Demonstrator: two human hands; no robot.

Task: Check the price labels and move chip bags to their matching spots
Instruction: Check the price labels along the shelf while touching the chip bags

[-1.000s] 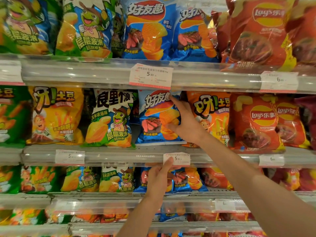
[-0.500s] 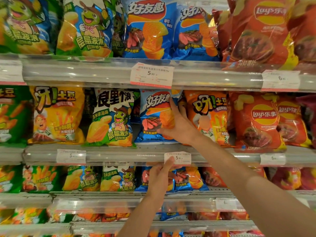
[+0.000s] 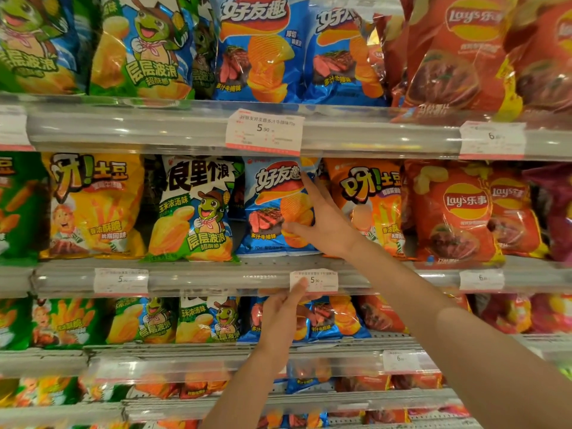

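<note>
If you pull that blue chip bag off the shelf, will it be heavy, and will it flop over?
Probably light: the blue chip bag looks puffed with air. Its shiny film is crinkled, so it likely bends and crackles under the right hand and may feel slippery. It stands leaning between neighbouring bags, so it could tip once pulled loose. The chips inside probably break if squeezed.

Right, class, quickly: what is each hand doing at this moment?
Left hand: one finger touches the price label, holding nothing.
Right hand: open, straight fingers pressed on the blue chip bag.
</note>
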